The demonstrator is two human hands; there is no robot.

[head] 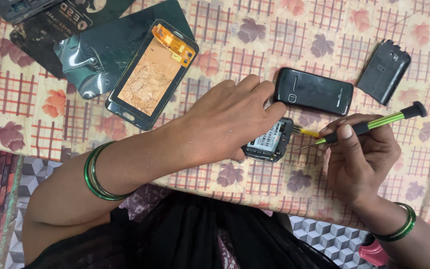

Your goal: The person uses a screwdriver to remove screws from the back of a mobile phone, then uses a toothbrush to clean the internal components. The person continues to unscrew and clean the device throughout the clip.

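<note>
1. My left hand (pixel 225 122) lies palm-down over the opened small phone (pixel 268 142), fingers spread across its top edge. It presses rather than clenches, pinning the phone flat so it can't skid on the cloth.
2. That phone sits at centre frame, its back off and the labelled inside facing up. Only its 3 o'clock end shows past my fingers.
3. My right hand (pixel 359 154) is closed around a green-handled screwdriver (pixel 369 124), pen-style, with the thumb on top of the shaft. The tip points toward 9 o'clock and stops just short of the phone's exposed edge. I judge the low angle suits fine work at that edge.
4. A yellow bit with metal prongs (pixel 304 131) lies between the tip and the phone. I can't tell what it is.
5. A black phone (pixel 313 91) lies face-up at 12 o'clock from the opened one, just beside my fingertips.
6. A black back cover (pixel 384 72) lies at 2 o'clock, well apart and clear of the tool.
7. A larger phone frame with an orange ribbon cable (pixel 150 74) lies at 10 o'clock on dark shiny bags (pixel 95 55).
8. Everything rests on a leaf-patterned tablecloth (pixel 274 30).
</note>
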